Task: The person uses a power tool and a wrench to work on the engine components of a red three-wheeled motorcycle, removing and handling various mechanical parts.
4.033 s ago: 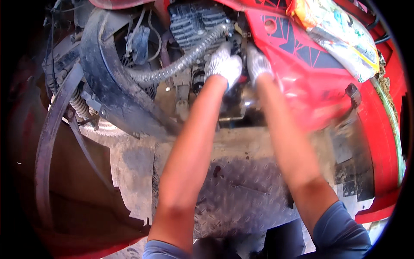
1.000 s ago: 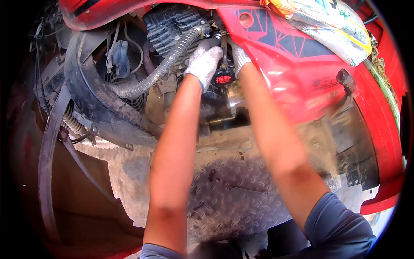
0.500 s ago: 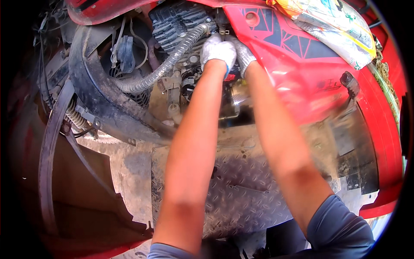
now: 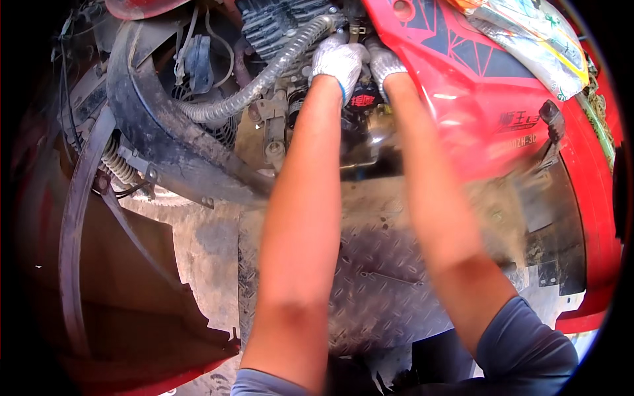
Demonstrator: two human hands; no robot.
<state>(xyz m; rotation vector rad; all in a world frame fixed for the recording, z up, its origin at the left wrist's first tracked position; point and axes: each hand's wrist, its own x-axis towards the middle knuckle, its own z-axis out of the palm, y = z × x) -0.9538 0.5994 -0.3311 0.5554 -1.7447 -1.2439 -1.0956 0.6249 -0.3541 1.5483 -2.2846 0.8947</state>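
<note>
Both my hands wear whitish knit gloves and reach deep into the engine bay of a red vehicle. My left hand (image 4: 338,61) is closed, its grimy fingers curled beside the end of a ribbed silver hose (image 4: 274,79); what they hold, if anything, is hidden. Close by on its right, my right hand (image 4: 386,63) reaches along the edge of the red body panel (image 4: 456,112), its fingers out of sight. Above and left of the hands is the finned engine block (image 4: 274,26). A small metal fitting (image 4: 357,30) shows between and beyond them.
A black curved fender (image 4: 158,125) bends along the left, beside a coil spring (image 4: 117,165). Beneath my forearms lies a tread-plate floor (image 4: 370,284) with a thin rod (image 4: 393,278) on it. A black pedal (image 4: 549,122) stands right. Plastic packaging (image 4: 528,43) rests atop the panel.
The whole view has shifted, so the scene sits higher and slightly to the right. My hands stay at about the same spot by the engine, with a slightly wider gap between them.
</note>
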